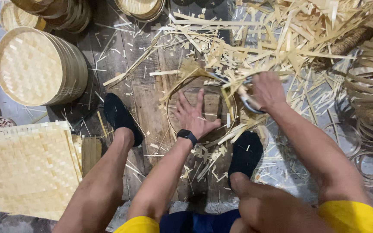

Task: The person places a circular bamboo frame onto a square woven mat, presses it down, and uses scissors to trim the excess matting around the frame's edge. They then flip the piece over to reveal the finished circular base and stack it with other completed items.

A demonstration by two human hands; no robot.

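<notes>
Your left hand [194, 115] lies flat, fingers spread, pressing down inside the round bamboo tray [201, 110], which sits on the wooden floorboards [143, 95] between your two black-socked feet. Your right hand [267, 89] is clenched around the handles of the shears [243, 92] at the tray's far right rim, where loose woven strip ends stick out. A stack of finished trays [39, 67] stands toward the floor's far left corner, and a flat woven mat [29, 166] lies near the left edge.

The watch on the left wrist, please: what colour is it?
Black, clearest in the head view: watch on the left hand.
</notes>
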